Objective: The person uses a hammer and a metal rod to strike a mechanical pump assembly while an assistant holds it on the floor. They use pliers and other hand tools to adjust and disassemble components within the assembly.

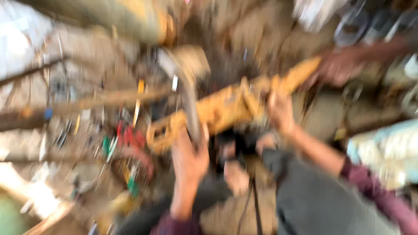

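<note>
- The view I'm getting is badly blurred, so I can only make out the larger shapes.
- Far left: a litter of small tools (124, 139) on the ground, with red, green and yellow handles, too smeared to tell apart.
- Next, my left hand (189, 159) comes up from the bottom edge, its fingers wrapped around a grey hammer handle (190, 113); the hammer's head (185, 63) stands above it, near the top middle.
- Across the middle lies a long yellow machine part (226, 109), tilted from lower left up to upper right. The hammer handle crosses in front of its left half.
- My right hand (281, 113) is clamped on the yellow part right of its middle, with the forearm and a dark red sleeve (383, 200) running to the lower right corner.
- Below, between my two arms, I see my grey trousers (318, 200) and a bare foot (237, 176).
- Upper right: another person's hand (337, 67) grips the raised far end of the yellow part.
</note>
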